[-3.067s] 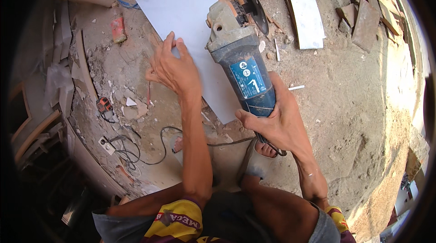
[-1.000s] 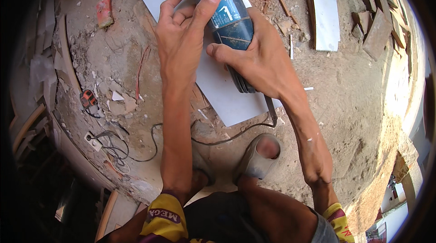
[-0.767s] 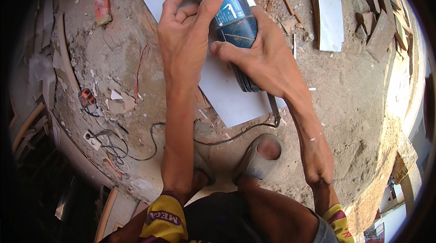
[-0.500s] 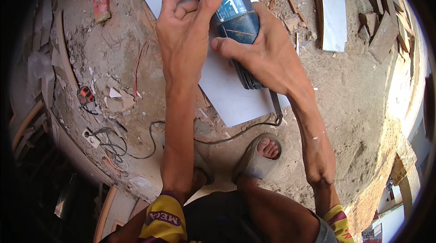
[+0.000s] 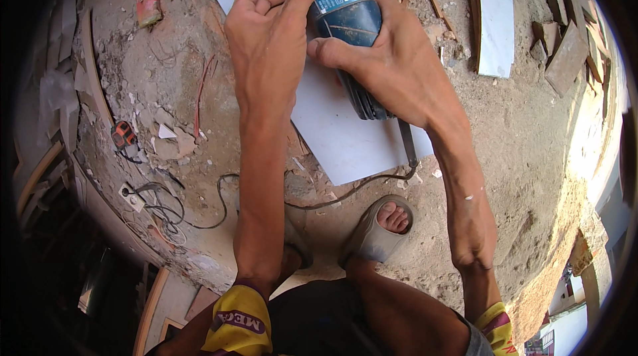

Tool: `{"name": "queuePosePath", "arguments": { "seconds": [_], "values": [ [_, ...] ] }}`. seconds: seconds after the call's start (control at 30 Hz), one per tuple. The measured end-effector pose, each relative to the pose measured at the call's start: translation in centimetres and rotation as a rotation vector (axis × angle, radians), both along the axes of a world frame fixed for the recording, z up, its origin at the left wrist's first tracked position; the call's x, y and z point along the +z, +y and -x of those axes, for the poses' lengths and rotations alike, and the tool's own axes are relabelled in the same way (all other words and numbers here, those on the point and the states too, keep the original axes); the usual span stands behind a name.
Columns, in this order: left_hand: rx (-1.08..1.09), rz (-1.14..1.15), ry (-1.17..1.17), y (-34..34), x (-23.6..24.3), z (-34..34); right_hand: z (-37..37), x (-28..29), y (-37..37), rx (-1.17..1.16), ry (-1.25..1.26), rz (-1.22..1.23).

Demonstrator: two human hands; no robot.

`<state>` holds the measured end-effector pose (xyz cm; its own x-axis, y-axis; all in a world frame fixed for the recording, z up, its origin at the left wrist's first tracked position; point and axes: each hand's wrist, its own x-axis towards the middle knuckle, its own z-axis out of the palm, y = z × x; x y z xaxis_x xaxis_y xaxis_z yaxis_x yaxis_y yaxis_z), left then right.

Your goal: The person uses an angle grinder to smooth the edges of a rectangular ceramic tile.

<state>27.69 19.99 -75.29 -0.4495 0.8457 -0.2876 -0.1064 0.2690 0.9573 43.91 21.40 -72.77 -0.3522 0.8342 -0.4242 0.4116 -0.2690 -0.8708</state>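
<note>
Blue, barrel-bodied angle grinder (image 5: pixel 351 29) held in two hands over a white sheet

The angle grinder is at the far middle of the scene, slanting from far left to near right, its front end running out of view. A blue label with white marks covers part of its dusty casing.

The bare right hand (image 5: pixel 402 57) is closed around the near, rear part of the body, its thumb along the left side. The bare left hand (image 5: pixel 269 57) is half closed at the far left part of the tool, with bent fingers beside the casing and the thumb over the label; whether it grips or only touches, I cannot tell.

Beyond the tool's outline, a flat white sheet (image 5: pixel 335 146) lies aslant on the dusty ground. A dark rubber-covered cord (image 5: pixel 407 143) leaves the grinder's near end and runs left along the ground, past the sheet's near corner. Near it stands a foot in a grey open-toed slipper (image 5: pixel 375 236).

On the left lie a white rectangular socket block (image 5: pixel 133 198), an orange-and-black tape measure (image 5: pixel 123 135) and, farther off, a clear bottle with a red label (image 5: pixel 148 3). Far right are a long white-faced strip (image 5: pixel 494 17) and flat brown offcuts (image 5: pixel 566 60).
</note>
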Motion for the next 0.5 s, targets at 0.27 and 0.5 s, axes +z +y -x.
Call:
{"name": "queuePosePath", "arguments": {
  "seconds": [0.27,0.5],
  "values": [
    [0.021,-0.036,-0.074,0.4,0.8,-0.4,-0.1,-0.5,-0.1,0.012,-0.004,-0.024],
    [0.022,-0.018,-0.064,-0.2,2.4,-1.6,-0.5,-0.2,-0.5,0.005,-0.01,0.028]
  ]
}}
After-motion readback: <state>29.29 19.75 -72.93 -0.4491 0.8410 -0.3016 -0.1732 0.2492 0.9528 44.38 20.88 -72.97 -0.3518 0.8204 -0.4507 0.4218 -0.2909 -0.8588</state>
